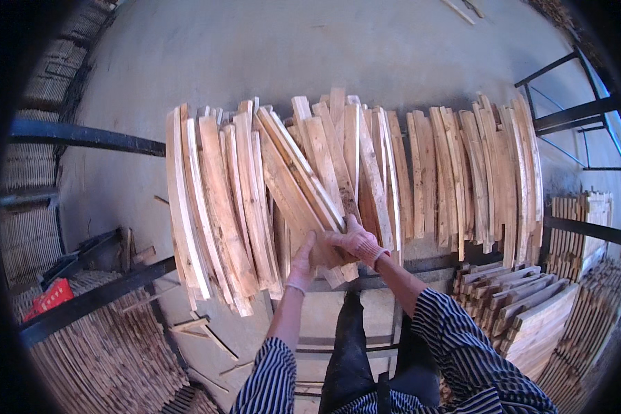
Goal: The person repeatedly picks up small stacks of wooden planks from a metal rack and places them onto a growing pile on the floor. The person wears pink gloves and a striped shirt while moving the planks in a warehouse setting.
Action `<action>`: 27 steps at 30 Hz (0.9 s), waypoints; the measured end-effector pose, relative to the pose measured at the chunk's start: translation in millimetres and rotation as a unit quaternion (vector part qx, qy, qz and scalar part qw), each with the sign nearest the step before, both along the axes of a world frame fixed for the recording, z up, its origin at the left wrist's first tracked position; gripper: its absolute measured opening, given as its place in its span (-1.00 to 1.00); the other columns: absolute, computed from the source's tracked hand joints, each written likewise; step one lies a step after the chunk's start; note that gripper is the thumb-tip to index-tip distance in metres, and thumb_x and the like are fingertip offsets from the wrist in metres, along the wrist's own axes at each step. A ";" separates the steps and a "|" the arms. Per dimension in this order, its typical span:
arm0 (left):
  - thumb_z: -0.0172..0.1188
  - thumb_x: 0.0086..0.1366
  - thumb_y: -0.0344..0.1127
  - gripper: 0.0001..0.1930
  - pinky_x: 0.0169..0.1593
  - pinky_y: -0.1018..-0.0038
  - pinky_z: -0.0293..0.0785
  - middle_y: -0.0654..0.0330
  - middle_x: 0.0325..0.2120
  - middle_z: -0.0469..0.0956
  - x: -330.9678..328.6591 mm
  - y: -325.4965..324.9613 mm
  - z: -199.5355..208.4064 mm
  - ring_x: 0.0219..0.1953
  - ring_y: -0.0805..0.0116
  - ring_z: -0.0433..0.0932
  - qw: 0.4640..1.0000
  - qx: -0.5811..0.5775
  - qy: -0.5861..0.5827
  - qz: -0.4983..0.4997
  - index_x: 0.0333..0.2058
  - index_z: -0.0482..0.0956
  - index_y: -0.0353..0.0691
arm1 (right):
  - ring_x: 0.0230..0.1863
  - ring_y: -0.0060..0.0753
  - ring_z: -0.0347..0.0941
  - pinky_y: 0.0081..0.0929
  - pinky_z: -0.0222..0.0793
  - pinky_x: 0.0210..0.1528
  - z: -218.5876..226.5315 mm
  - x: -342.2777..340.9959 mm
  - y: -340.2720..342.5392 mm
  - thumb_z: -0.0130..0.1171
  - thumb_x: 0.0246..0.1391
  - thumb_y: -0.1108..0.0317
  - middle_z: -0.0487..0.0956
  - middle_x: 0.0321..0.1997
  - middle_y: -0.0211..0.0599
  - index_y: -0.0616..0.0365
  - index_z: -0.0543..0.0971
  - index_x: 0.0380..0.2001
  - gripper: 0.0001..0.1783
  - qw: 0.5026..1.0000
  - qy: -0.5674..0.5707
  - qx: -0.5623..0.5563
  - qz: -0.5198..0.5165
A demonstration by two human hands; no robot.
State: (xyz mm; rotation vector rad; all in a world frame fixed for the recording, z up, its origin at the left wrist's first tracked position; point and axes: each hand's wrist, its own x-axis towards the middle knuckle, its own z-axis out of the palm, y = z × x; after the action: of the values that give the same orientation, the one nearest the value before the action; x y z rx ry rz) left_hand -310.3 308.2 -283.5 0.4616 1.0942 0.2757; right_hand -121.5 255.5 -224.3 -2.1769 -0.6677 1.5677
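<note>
Several wooden boards [293, 190], bunched and slanting up to the left, are between my two hands in front of me. My left hand [301, 267], in a pale glove, closes on the left side of their near end. On the right, my gloved right hand [357, 242] wraps the near end from above, its fingers over the board edges. Loose wooden boards [217, 200] lie side by side left of the bunch, their ends uneven. A wider row of boards [455, 176] continues to the right. The undersides of the held boards are hidden.
Dark metal rails [90, 134] carry the boards at waist height. Stacked boards [521, 310] stand at lower right, and a larger pile [107, 345] at lower left. A red object [48, 300] lies on the left pile. Wood scraps [203, 331] are scattered on the floor.
</note>
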 end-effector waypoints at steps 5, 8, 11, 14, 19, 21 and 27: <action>0.09 0.39 0.27 -0.40 0.11 0.26 0.54 0.21 -0.07 0.63 11.0 -28.5 63.9 -0.03 0.24 0.59 0.998 -0.046 0.039 -0.024 0.05 0.58 -0.15 | 0.00 0.14 0.62 -0.10 0.53 0.01 50.1 5.7 -32.2 0.41 -0.19 -0.31 0.64 -0.10 0.25 0.24 0.33 0.19 0.05 0.999 -0.017 -0.028 -0.007; 0.11 0.39 0.26 -0.33 0.30 0.30 0.37 0.26 0.16 0.51 16.6 -81.3 174.0 0.19 0.26 0.46 0.994 -0.029 0.049 -0.090 0.26 0.42 -0.12 | 0.00 0.10 0.63 -0.13 0.54 0.04 66.2 8.4 -111.9 0.46 -0.22 -0.35 0.66 -0.08 0.19 0.32 0.35 0.19 0.13 0.999 0.034 0.024 0.000; 0.20 0.26 0.36 -0.11 0.36 0.17 0.31 0.23 0.28 0.40 -26.1 -80.0 139.5 0.29 0.13 0.38 0.995 -0.081 0.032 -0.041 0.38 0.24 -0.08 | -0.02 -0.05 0.62 -0.21 0.53 0.04 64.3 -17.0 -147.5 0.50 -0.21 -0.31 0.66 -0.08 0.14 0.33 0.40 0.18 0.09 0.976 0.168 0.133 -0.043; 0.22 0.21 0.41 -0.03 0.38 0.12 0.28 0.18 0.32 0.35 6.2 -45.7 134.8 0.32 0.08 0.35 0.996 -0.066 0.029 -0.048 0.41 0.20 -0.10 | -0.01 -0.08 0.61 -0.22 0.51 0.04 121.7 -5.8 -143.8 0.48 -0.19 -0.32 0.65 -0.05 0.13 0.34 0.42 0.16 0.07 0.978 0.176 0.111 0.006; 0.19 0.20 0.44 0.00 0.41 0.15 0.21 0.09 0.34 0.32 20.4 -56.0 116.2 0.34 0.05 0.30 0.996 -0.027 -0.051 -0.073 0.40 0.20 -0.15 | -0.02 -0.04 0.63 -0.17 0.52 0.00 200.9 27.5 -156.2 0.42 -0.16 -0.38 0.65 -0.07 0.15 0.37 0.40 0.16 0.10 0.984 0.068 0.134 0.091; 0.21 0.21 0.42 -0.02 0.38 0.11 0.26 0.05 0.32 0.34 16.0 -80.9 110.0 0.32 0.02 0.33 0.996 -0.006 -0.057 -0.073 0.40 0.20 -0.15 | 0.03 -0.13 0.60 -0.23 0.48 0.07 189.3 24.3 -193.7 0.43 -0.12 -0.32 0.63 0.01 0.08 0.33 0.37 0.23 0.08 0.981 0.108 0.152 0.059; 0.19 0.30 0.31 -0.13 0.35 0.17 0.32 0.02 0.30 0.36 86.1 -155.1 156.4 0.27 0.03 0.39 0.992 0.013 0.011 -0.126 0.39 0.22 -0.15 | 0.09 -0.28 0.54 -0.30 0.45 0.14 213.8 84.8 -239.3 0.50 -0.16 -0.31 0.63 0.07 -0.04 0.29 0.40 0.24 0.09 0.978 0.145 0.130 -0.068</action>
State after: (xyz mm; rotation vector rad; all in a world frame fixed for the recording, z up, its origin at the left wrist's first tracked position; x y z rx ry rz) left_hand -224.2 153.1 -127.0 0.6208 1.0431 0.0619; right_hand -36.7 16.2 -10.5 -1.7235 -0.5802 1.5851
